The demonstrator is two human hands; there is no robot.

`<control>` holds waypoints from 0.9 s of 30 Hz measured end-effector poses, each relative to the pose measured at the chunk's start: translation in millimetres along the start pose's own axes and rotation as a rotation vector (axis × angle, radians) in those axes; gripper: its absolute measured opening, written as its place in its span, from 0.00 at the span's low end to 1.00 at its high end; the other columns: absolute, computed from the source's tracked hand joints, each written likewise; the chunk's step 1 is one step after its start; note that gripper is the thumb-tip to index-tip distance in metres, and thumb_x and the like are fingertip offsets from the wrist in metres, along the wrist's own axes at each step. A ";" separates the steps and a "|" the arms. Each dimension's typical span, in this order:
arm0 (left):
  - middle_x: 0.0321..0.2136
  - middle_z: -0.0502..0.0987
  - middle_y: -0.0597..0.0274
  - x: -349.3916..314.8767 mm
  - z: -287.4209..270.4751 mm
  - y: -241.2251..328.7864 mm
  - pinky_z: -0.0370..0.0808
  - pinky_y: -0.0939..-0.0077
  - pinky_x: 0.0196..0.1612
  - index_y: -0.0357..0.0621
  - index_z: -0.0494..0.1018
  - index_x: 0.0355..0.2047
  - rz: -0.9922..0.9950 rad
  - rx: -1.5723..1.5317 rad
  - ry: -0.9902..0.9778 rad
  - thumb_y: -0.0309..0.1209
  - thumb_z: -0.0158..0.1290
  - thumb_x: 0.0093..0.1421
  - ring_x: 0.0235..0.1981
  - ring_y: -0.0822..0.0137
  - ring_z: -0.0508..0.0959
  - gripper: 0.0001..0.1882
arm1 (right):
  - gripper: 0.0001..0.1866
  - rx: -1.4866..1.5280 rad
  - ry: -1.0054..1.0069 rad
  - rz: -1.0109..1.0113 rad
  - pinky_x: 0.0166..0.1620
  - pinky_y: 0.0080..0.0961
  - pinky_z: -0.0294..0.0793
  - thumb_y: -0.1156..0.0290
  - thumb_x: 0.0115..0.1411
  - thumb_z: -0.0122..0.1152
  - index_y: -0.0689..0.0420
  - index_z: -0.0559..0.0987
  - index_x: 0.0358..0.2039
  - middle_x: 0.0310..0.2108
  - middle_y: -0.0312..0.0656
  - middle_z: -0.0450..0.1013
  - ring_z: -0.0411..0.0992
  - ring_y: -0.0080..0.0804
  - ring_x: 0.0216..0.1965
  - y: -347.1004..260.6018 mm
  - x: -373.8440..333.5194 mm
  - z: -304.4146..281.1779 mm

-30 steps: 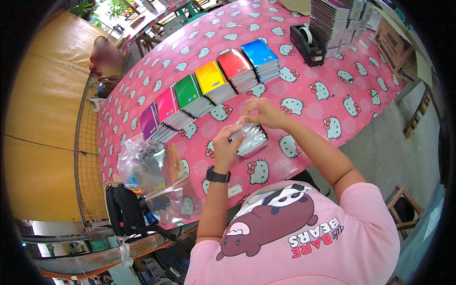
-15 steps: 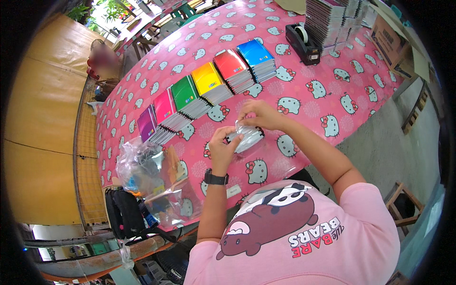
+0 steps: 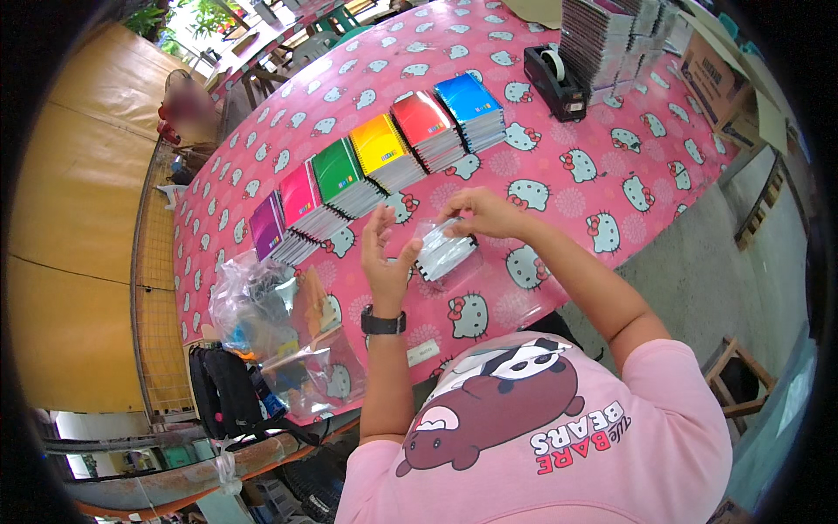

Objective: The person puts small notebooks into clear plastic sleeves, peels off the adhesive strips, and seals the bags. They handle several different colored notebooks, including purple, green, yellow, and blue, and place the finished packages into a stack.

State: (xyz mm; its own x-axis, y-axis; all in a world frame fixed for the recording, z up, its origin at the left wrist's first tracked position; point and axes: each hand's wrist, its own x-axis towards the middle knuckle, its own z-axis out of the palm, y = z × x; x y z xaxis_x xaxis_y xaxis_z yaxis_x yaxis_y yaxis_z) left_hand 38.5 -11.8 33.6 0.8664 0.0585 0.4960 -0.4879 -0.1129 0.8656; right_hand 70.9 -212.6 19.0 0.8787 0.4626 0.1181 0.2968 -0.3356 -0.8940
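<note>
In front of me lies a small bundle of spiral notebooks (image 3: 448,253), pale on top with black coils at its ends, inside a clear plastic bag (image 3: 454,278). My right hand (image 3: 478,212) is at the bag's far edge, its fingers pinched on the plastic. Beside the bundle's left end, my left hand (image 3: 384,258) is raised with fingers and thumb apart, holding nothing. Beyond both hands runs a slanting row of spiral notebook stacks: purple (image 3: 267,224), pink (image 3: 301,194), green (image 3: 337,169), yellow (image 3: 380,144), red (image 3: 426,119) and blue (image 3: 470,99).
Loose clear plastic bags (image 3: 288,336) lie at the table's left, near a black bag (image 3: 223,393). A black tape dispenser (image 3: 556,83) stands far right beside tall notebook stacks (image 3: 598,44) and an open cardboard box (image 3: 720,79). A pink patterned cloth (image 3: 572,205) covers the table.
My left hand has let go of the plastic, moved left and spread its fingers. My right hand stays at the bag's far edge. More of the bundle's top now shows.
</note>
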 end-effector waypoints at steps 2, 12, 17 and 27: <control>0.38 0.76 0.60 -16.1 -12.0 -30.9 0.69 0.75 0.43 0.37 0.71 0.45 -0.079 0.003 -0.129 0.33 0.59 0.51 0.40 0.68 0.73 0.21 | 0.11 -0.151 0.029 -0.296 0.42 0.27 0.68 0.70 0.49 0.63 0.55 0.78 0.35 0.31 0.37 0.75 0.71 0.25 0.36 -4.4 15.7 5.5; 0.44 0.73 0.58 -4.1 -15.0 -49.9 0.66 0.77 0.49 0.37 0.68 0.50 -0.453 -0.109 -0.476 0.32 0.60 0.49 0.46 0.70 0.71 0.27 | 0.15 0.214 0.021 0.030 0.39 0.20 0.69 0.71 0.49 0.63 0.62 0.77 0.39 0.33 0.34 0.75 0.69 0.19 0.37 -6.2 4.3 -2.4; 0.55 0.62 0.54 -8.6 -22.8 -32.2 0.55 0.69 0.60 0.41 0.54 0.59 -0.275 -0.256 -0.600 0.37 0.66 0.40 0.59 0.61 0.58 0.48 | 0.23 0.135 -0.116 0.022 0.47 0.27 0.66 0.66 0.47 0.66 0.57 0.76 0.46 0.47 0.40 0.71 0.67 0.30 0.47 2.9 -12.2 7.4; 0.51 0.71 0.65 -37.5 -20.8 -22.9 0.50 0.51 0.60 0.50 0.76 0.42 0.198 0.432 -0.433 0.40 0.64 0.41 0.61 0.53 0.56 0.25 | 0.26 -0.408 0.143 -0.426 0.55 0.39 0.59 0.55 0.47 0.64 0.50 0.75 0.48 0.52 0.36 0.68 0.58 0.39 0.59 -3.5 -45.8 32.8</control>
State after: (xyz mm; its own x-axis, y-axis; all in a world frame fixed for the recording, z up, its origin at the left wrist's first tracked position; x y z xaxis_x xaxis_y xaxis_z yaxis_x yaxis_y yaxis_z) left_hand 14.9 9.3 -3.4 0.7728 -0.4004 0.4924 -0.6346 -0.4747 0.6099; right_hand 17.4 -205.6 2.5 0.6840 0.5203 0.5113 0.7282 -0.4455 -0.5208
